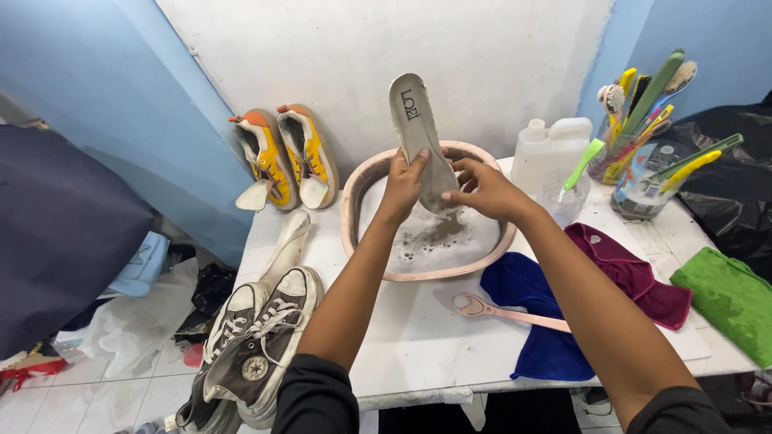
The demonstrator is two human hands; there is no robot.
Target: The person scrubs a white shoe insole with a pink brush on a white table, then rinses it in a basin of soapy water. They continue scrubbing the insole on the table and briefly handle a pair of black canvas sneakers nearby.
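A grey shoe insole (416, 128) stands upright over a pink round basin (351, 210) filled with foamy, dirty water. My left hand (404, 183) grips the insole's lower part from the left. My right hand (481, 190) touches its lower right edge with the fingertips, just above the foam. The insole's bottom end is hidden behind my hands.
On the white table (418, 337) lie a pink brush (505, 312), a blue cloth (537, 321), a maroon cloth (635, 277) and a green cloth (728, 301). Orange-yellow sneakers (285, 157) lean on the wall. Grey high-top sneakers (257, 345) sit at the left edge. A white jug (551, 153) and jars of brushes (635, 120) stand at the back right.
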